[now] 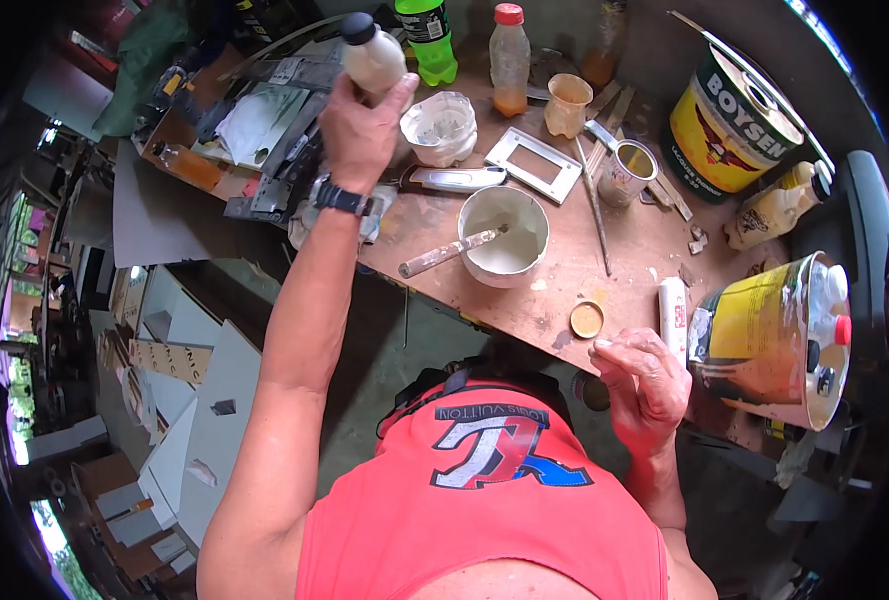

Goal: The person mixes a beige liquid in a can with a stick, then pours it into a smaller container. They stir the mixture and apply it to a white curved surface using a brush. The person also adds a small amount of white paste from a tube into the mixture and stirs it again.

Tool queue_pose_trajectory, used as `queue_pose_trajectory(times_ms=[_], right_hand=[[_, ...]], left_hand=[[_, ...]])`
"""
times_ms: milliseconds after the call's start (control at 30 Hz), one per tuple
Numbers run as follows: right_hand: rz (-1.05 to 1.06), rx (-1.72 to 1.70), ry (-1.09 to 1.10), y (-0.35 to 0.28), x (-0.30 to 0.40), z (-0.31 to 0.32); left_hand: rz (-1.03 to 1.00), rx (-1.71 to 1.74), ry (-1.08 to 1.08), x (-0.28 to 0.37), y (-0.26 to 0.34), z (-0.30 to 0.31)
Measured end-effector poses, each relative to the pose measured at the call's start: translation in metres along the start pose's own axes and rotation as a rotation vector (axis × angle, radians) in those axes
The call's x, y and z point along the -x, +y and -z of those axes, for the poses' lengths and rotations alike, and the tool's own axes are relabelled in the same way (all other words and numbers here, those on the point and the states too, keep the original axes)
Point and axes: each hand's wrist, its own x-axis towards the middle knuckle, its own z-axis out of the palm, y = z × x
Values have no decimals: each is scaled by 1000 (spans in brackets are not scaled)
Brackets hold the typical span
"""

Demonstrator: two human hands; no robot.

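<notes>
My left hand (pixel 362 124) grips a small plastic bottle (pixel 378 58) with a dark cap and pale contents, held at the back of the worktable (pixel 444 217). Below and right of that hand stands a white cut-down plastic cup (pixel 439 129). A utility knife (pixel 456 178) lies near my left wrist. Close to the table's front edge, my right hand (pixel 645 379) has its fingertips drawn together; whether anything small is between them I cannot tell. Just beyond them lies a round metal lid (pixel 586 319). A paint-stained brush handle (pixel 452 253) leans in a white bowl (pixel 504 240) of pale paint or filler.
On the right are a lacquer thinner can (pixel 729 124), a cut-open can with bottles (pixel 759 337) and a white tube (pixel 672 315). A small open can (pixel 628 172), white frame (pixel 534 163) and thin stick (pixel 593 206) lie mid-table. Green (pixel 428 45) and red-capped (pixel 510 64) bottles stand behind.
</notes>
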Motion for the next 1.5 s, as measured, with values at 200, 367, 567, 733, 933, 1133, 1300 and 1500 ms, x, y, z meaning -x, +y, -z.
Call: queue_pose_trajectory(times_ms=[200,367,567,733,933,1133,1300,1500], right_hand=[[22,-98,86,-21,6,-21],[120,-65,-20,-46,-2,-65],[67,-8,-171,-85,-22,-128],[-129,160,-160,-112,-21,-153],[-85,280,-123,-121,-24,-164],[120,249,-176,-120,-32,-155],[197,67,-166,-112,-43,-147],[644,-124,-459,-124,-65,-120]], left_hand=[[27,450,-92,17,50,83],[147,383,-334,116,49,170],[58,210,-587,207,73,200],[-137,54,-499,219,67,213],[-192,58,-614,215,77,226],[68,361,-927,203,73,230],[243,682,-1320,173,69,217],[361,1366,-1806,191,30,175]])
